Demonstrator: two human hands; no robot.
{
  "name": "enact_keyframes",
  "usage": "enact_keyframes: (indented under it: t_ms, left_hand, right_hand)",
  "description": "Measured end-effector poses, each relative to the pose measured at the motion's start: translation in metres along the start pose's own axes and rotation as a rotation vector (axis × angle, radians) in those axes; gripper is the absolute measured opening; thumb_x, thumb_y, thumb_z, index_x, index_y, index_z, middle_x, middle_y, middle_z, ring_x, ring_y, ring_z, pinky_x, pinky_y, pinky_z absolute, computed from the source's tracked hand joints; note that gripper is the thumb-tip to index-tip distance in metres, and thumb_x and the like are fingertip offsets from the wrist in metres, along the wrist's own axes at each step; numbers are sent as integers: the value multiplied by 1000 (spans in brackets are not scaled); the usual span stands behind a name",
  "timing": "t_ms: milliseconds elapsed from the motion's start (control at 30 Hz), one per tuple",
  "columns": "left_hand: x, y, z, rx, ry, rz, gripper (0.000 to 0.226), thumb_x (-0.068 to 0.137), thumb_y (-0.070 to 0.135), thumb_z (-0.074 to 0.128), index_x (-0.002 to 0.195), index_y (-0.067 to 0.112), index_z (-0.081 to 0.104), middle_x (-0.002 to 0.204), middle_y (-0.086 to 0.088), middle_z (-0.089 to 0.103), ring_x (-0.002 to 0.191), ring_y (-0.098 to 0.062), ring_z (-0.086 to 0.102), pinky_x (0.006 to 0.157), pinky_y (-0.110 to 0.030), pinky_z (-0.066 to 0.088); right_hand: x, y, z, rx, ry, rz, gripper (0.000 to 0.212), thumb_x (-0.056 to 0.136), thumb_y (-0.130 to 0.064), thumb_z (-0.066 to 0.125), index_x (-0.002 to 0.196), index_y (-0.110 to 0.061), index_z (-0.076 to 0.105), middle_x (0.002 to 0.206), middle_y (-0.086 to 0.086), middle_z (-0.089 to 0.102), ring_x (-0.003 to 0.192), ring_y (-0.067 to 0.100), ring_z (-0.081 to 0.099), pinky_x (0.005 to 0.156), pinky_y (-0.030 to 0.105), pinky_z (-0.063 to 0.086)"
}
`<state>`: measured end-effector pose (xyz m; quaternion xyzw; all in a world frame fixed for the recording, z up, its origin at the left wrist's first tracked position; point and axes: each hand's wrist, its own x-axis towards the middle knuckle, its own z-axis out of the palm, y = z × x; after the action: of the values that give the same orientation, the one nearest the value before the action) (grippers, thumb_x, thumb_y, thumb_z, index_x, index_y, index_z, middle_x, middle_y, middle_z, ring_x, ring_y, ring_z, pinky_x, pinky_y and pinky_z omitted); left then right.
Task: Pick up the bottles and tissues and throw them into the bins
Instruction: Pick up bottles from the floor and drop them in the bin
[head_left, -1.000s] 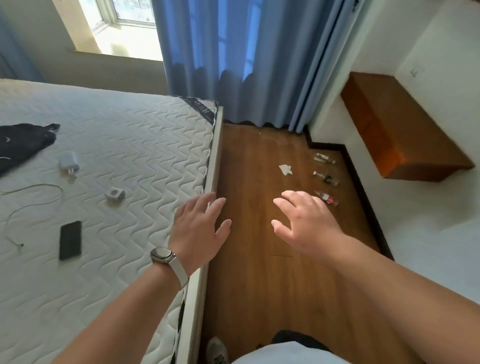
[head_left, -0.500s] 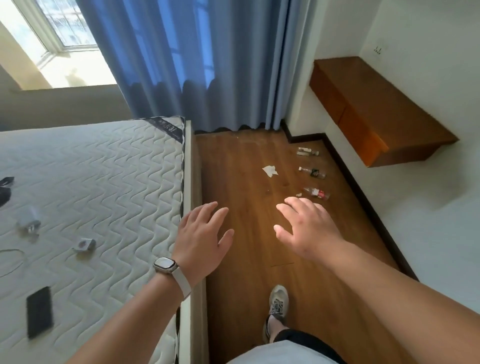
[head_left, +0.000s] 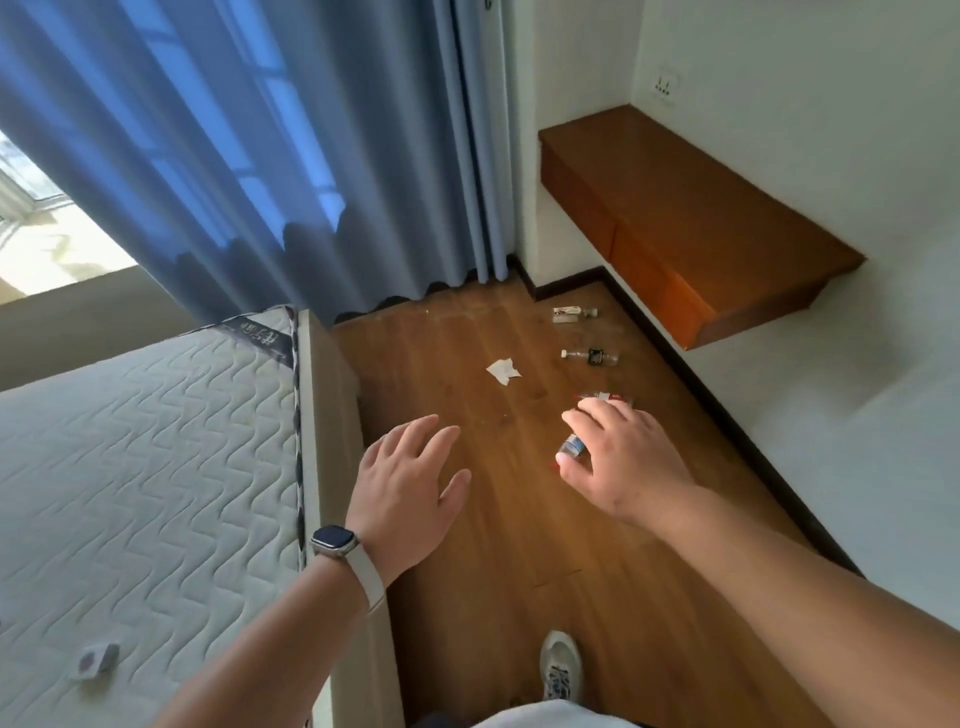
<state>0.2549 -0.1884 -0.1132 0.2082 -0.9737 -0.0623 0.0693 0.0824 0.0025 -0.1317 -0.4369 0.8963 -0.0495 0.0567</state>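
On the wooden floor ahead lies a crumpled white tissue (head_left: 503, 370). Along the right wall lie three small bottles in a row: a far one (head_left: 574, 313), a middle one (head_left: 589, 356) and a red-labelled one (head_left: 610, 399) partly hidden behind my right hand. A further small blue-topped bottle (head_left: 572, 447) shows in the gap between my right thumb and fingers; it looks to lie on the floor below. My right hand (head_left: 628, 462) hovers with relaxed, spread fingers and holds nothing. My left hand (head_left: 410, 483), with a watch on its wrist, is open beside the bed edge. No bin is in view.
A white quilted mattress (head_left: 156, 467) fills the left, with a small white object (head_left: 96, 660) on it. Blue curtains (head_left: 291, 156) hang at the back. A wooden wall-mounted shelf (head_left: 691, 218) juts out at right above the floor. My shoe (head_left: 561, 667) is at the bottom.
The view has moved forward and swung right: bottles and tissue are nearer, and the phone and charger on the mattress have left the view. Both hands stay open in front.
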Motion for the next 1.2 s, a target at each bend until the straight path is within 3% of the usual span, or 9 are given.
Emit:
enact_keyframes:
  t_ms: [267, 633, 967, 1200]
  left_hand:
    - [55, 35, 13, 34, -64, 124, 48, 93, 49, 49, 136, 28, 49, 142, 5, 48, 134, -23, 42, 109, -44, 33]
    - [136, 51, 38, 4, -122, 282, 46, 93, 47, 51, 135, 28, 50, 141, 5, 48, 133, -22, 41, 109, -43, 33]
    - [250, -3, 76, -120, -88, 277, 44, 86, 40, 64, 126, 25, 57, 129, 2, 58, 120, -26, 54, 99, -47, 45]
    - [332, -56, 118, -173, -163, 265, 42, 89, 42, 56, 127, 25, 54, 132, 3, 55, 124, -26, 51, 102, -46, 43]
  right_hand:
    - [-10, 54, 8, 90, -20, 158, 57, 95, -54, 30, 143, -24, 40, 147, -2, 40, 136, 18, 34, 109, 37, 32]
    - [10, 93, 10, 94, -29, 320, 54, 94, -53, 32, 139, -24, 44, 140, -3, 45, 127, 18, 42, 103, 38, 38]
    - [136, 102, 4, 8, -138, 328, 58, 96, -56, 31, 144, -25, 37, 147, -6, 37, 135, 17, 33, 108, 36, 32]
    - [241, 105, 10, -48, -199, 332, 57, 96, -54, 31, 145, -26, 37, 149, -5, 35, 136, 17, 31, 109, 37, 30]
